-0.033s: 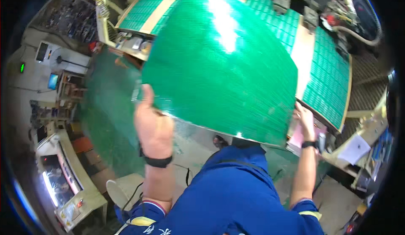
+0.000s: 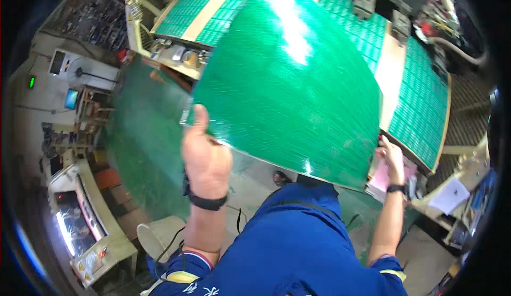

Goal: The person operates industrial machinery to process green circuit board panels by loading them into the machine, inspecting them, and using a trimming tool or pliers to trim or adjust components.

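A large glossy green sheet [image 2: 287,94] spreads in front of me, tilted, with a bright streak of reflected light near its far end. My left hand [image 2: 205,155] is closed on its near left corner, thumb on top and fingers hidden below. At the near right corner my right hand [image 2: 391,160] is closed round the edge, its fingers partly hidden. Behind the sheet lies a bench with green gridded panels [image 2: 420,102] split by pale wooden strips [image 2: 390,72]; the sheet covers the middle of it.
Metal clamp-like blocks [image 2: 364,3] line the bench's far side. To the right are a cluttered side table [image 2: 426,203] and a white paper [image 2: 450,192]. A pale bin [image 2: 157,237] stands at lower left, beside a table with a lit tube lamp [image 2: 65,232].
The whole view has shifted slightly to the right. The sheet's left edge and my left hand sit a little further right; both hands keep their grip.
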A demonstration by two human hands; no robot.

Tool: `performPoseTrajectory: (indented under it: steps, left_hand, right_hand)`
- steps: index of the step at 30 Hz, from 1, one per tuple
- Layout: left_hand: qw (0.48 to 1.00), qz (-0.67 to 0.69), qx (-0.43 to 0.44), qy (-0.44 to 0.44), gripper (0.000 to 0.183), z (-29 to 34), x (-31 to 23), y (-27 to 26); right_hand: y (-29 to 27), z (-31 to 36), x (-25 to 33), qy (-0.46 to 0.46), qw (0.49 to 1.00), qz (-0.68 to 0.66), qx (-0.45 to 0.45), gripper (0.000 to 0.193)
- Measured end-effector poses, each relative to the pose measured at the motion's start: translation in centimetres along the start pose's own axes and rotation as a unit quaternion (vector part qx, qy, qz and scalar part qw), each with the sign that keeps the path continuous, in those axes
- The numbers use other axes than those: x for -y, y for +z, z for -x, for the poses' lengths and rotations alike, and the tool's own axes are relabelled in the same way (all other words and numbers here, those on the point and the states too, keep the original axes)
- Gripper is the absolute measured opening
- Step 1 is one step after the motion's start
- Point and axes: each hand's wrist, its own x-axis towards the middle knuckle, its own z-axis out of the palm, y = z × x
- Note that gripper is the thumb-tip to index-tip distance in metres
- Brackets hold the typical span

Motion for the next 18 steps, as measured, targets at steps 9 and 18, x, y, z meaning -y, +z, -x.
performPoseTrajectory:
  steps: [9,18]
  left_hand:
    - [0.997,-0.051,0.011,-0.052,0.026,-8.4,2.8,5.9]
    - [0.984,-0.17,0.037,-0.041,0.031,-13.4,2.1,7.0]
  right_hand:
    - [-1.2,-9.3,-6.0,0.143,0.988,-0.051,-0.038,0.047]
    - [-3.2,-11.0,-0.5,0.033,0.978,-0.204,-0.034,0.056]
